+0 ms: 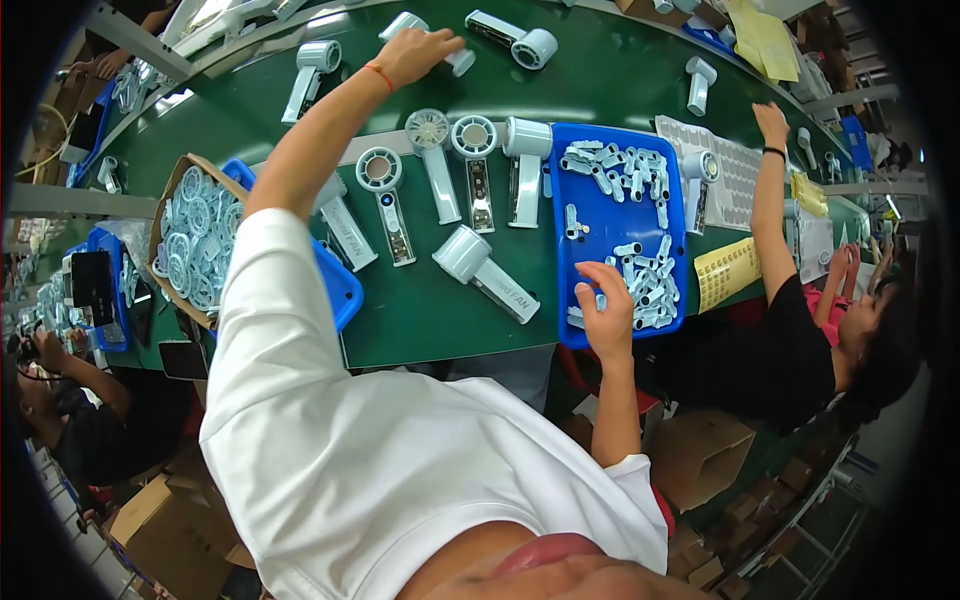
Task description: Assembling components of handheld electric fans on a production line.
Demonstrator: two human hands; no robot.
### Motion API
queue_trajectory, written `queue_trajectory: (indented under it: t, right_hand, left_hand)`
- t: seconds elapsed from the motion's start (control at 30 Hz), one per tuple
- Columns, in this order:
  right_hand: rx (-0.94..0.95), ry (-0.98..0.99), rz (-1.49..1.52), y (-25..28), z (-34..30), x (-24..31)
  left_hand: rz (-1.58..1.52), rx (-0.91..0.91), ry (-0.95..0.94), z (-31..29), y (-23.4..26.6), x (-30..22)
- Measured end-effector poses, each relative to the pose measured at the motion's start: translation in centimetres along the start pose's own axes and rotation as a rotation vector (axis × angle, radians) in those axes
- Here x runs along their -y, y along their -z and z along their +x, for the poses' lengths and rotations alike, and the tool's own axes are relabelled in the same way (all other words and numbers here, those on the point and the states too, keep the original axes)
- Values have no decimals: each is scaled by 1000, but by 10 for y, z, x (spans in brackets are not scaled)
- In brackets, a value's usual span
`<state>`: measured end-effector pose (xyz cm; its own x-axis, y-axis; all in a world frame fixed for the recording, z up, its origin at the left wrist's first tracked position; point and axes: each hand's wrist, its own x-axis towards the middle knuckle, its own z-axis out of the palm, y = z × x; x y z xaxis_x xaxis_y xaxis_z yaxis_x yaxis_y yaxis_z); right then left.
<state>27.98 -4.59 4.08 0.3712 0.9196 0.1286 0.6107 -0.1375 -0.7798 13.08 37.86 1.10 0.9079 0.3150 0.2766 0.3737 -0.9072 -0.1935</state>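
At the far side of the green table, my left hand is closed over a pale blue handheld fan; its round head and handle end stick out on either side. My right hand hovers at the near left part of a blue tray, fingers loosely curved and thumb apart from them. Small pale blue plastic parts lie around it in the tray. Between my arms, a fan with a closed handle lies nearest me. Behind it is a row of fans, some with open handles showing their insides, such as one.
A cardboard box of round fan grilles stands at left beside another blue tray. More fans lie along the far side. At right are a moulded white tray, a yellow sheet and a co-worker's reaching arm.
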Motion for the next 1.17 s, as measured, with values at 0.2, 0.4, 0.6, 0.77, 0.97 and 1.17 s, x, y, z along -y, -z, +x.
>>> queue_trajectory:
  t: [0.2,0.4,0.6,0.77,0.97,1.17]
  right_hand:
    - [-65,0,-327,-3,22,-31]
    - [48,35,-493,-3,42,-36]
    - [31,25,-484,-17,39,-31]
    - [95,71,-399,-31,51,-39]
    - [101,-22,-582,-24,49,-36]
    - [-9,-3,-515,-29,41,-62]
  left_hand:
    - [-2,-204,-505,-27,100,-131]
    - [-206,250,-649,-21,91,-164]
    - [-578,45,73,118,53,-97]
    - [-191,27,266,119,-59,-81]
    - [96,47,304,130,-39,-76]
    - [-240,296,332,93,-12,-69]
